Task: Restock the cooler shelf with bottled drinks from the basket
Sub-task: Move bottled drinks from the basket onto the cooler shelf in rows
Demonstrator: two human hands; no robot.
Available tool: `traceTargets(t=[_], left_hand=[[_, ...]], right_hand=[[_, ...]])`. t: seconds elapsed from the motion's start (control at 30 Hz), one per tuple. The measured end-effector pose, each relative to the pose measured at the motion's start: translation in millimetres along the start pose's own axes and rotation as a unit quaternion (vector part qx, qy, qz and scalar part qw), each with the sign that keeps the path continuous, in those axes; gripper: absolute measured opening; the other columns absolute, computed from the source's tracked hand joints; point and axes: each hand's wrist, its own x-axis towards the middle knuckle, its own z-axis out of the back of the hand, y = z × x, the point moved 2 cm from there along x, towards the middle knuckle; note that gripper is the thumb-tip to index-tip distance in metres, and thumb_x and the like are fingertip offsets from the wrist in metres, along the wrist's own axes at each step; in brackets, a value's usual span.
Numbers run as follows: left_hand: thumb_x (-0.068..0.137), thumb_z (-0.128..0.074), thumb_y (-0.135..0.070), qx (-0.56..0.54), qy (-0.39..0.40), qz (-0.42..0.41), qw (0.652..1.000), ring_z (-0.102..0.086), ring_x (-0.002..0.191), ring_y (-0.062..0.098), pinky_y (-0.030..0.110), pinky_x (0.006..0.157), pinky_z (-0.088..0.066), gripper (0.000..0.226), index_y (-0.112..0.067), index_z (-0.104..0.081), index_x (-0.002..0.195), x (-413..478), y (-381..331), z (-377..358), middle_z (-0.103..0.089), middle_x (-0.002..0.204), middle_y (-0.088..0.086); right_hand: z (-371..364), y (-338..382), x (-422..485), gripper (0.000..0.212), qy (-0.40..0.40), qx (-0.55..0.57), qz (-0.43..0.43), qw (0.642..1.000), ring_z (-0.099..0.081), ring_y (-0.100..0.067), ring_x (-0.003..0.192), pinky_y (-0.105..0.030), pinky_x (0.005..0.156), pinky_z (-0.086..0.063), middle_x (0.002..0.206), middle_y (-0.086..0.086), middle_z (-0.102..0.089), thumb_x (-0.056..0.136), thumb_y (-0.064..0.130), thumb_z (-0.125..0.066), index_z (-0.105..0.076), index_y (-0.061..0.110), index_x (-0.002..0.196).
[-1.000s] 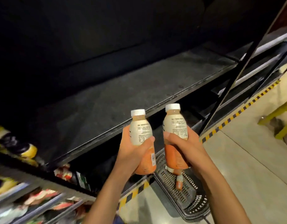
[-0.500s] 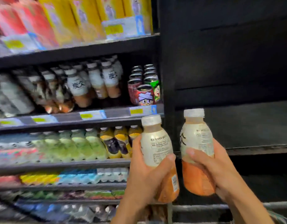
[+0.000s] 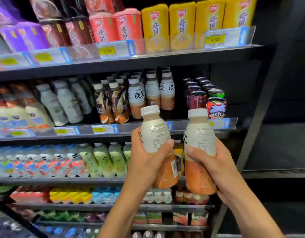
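While both hands are raised in front of the cooler, the left bottle (image 3: 155, 134) sits lower centre of frame with the left hand (image 3: 146, 162) wrapped round its middle, thumb across the label. The right bottle (image 3: 199, 140) is just beside it, with the right hand (image 3: 215, 165) clamped on it the same way. Both are capped and roughly upright, with the left one tilted a little.

Change: a second ago the pair was held low over the basket by the floor, with a bare dark shelf behind. Now the view has swung up to the stocked bay, the bottles have come up with it, and the basket is out of frame.

The matching bottles (image 3: 167, 90) stand centre frame on the middle shelf (image 3: 45, 137), just above the held caps, with cans (image 3: 215, 103) to their right.

Judgement: the pick is done and the carry is nearly over. Next is placement into that matching row, whose front looks to have room.
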Motion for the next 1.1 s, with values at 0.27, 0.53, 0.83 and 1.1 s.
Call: traceTargets(t=[0.27, 0.53, 0.83, 1.1], left_hand=[[0.088, -0.067, -0.041, -0.032, 0.005, 0.033, 0.999, -0.067, 0.089, 0.002, 0.023, 0.076, -0.053, 0.042, -0.023, -0.047, 0.121, 64, -6, 19, -0.065, 0.106, -0.005], [0.092, -0.05, -0.046, 0.071, 0.023, 0.023, 0.997, -0.058, 0.098, 0.014, 0.039, 0.087, -0.047, 0.037, -0.021, -0.044, 0.118, 141, -20, 14, -0.058, 0.102, -0.008], [0.08, -0.07, -0.054, 0.209, -0.026, 0.018, 0.977, -0.056, 0.089, 0.022, 0.036, 0.07, -0.047, 0.053, -0.01, -0.047, 0.1, 192, -11, 7, -0.056, 0.098, 0.005], [0.079, -0.075, -0.046, 0.234, -0.064, 0.044, 0.969, -0.043, 0.046, 0.019, 0.027, 0.045, -0.027, 0.056, -0.014, -0.039, 0.05, 204, 15, -6, -0.042, 0.045, -0.002]], right_hand=[[-36, 15, 59, 0.063, -0.025, -0.025, -0.007, 0.999, -0.072, -0.023, 0.093, -0.046, 0.079, -0.057, 0.103, -0.004, -0.074, 0.057, 0.047, -0.073, -0.062, 0.024, 0.115], [-48, 43, 131, 0.053, 0.003, -0.107, -0.004, 0.994, -0.073, -0.02, 0.09, -0.043, 0.077, -0.057, 0.104, -0.004, -0.074, 0.068, 0.041, -0.067, -0.061, 0.021, 0.116], [-42, 43, 188, 0.046, -0.036, -0.19, -0.039, 0.98, -0.07, -0.019, 0.086, -0.04, 0.081, -0.054, 0.093, -0.003, -0.073, 0.068, 0.052, -0.073, -0.063, 0.017, 0.096], [-22, 9, 216, 0.034, -0.021, -0.16, -0.091, 0.983, -0.072, -0.022, 0.093, -0.043, 0.091, -0.055, 0.094, -0.005, -0.077, 0.073, 0.022, -0.082, -0.073, 0.01, 0.103]])
